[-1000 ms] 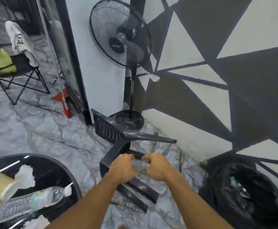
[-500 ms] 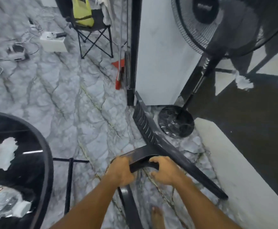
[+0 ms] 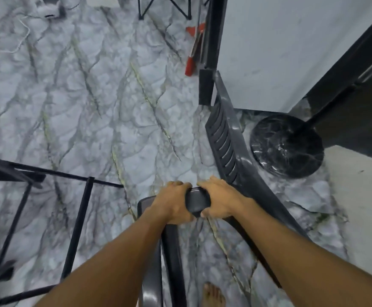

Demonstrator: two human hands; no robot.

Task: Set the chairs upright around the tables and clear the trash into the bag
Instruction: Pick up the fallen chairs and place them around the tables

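Both hands clamp 1 dark plastic chair [image 3: 231, 151] at lower centre, left hand [image 3: 173, 204] and right hand [image 3: 219, 202] side by side with fingers curled around its edge, its slatted back running away toward the upper right beside the fan base [image 3: 286, 145].

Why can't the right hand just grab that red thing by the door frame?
Probably not right now: the right hand is wrapped around the chair, and the red thing lies well beyond it across open floor. Nothing blocks it.
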